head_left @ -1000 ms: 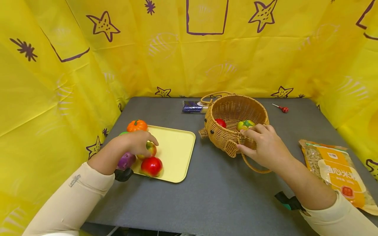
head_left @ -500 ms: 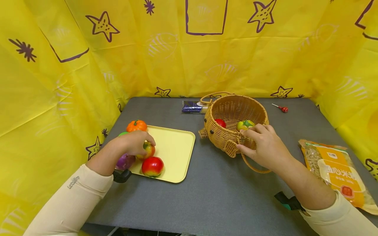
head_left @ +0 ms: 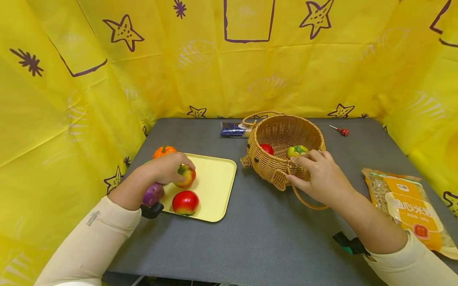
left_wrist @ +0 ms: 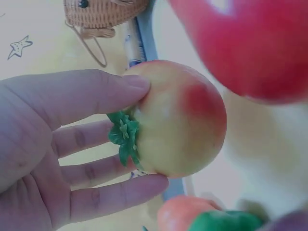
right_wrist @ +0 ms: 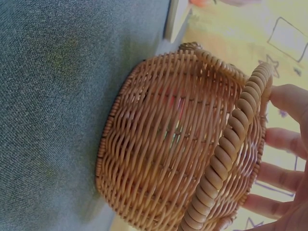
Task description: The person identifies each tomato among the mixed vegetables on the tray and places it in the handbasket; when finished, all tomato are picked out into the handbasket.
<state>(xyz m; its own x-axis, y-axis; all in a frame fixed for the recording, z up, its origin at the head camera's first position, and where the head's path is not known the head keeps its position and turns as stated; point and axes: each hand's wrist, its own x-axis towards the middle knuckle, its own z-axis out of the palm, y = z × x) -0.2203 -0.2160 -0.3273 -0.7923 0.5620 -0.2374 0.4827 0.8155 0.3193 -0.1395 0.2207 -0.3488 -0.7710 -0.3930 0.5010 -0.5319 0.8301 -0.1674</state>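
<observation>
In the head view, my left hand [head_left: 169,169] holds a yellow-and-red tomato [head_left: 186,176] above the pale yellow tray [head_left: 214,186]. The left wrist view shows thumb and fingers pinching this tomato [left_wrist: 178,120] near its green leafy top. A redder tomato [head_left: 185,202] lies on the tray just in front. My right hand [head_left: 320,178] grips the near right rim of a wicker basket [head_left: 266,169], thumb outside and fingers over the edge. Inside the basket are a red item [head_left: 266,149] and a yellow-green tomato [head_left: 296,151]. The basket's woven handle [right_wrist: 226,149] hangs beside the right hand.
On the tray's left side are an orange pumpkin [head_left: 164,151], a purple vegetable [head_left: 154,194] and a mostly hidden green one. Behind the basket lies a blue noodle packet [head_left: 234,130]. A red lollipop [head_left: 344,132] and an orange food bag [head_left: 411,206] lie to the right.
My left hand has moved slightly right and up with the yellow-and-red tomato, away from the purple vegetable. The redder tomato has shifted a little to the right. My right hand has stayed on the basket.
</observation>
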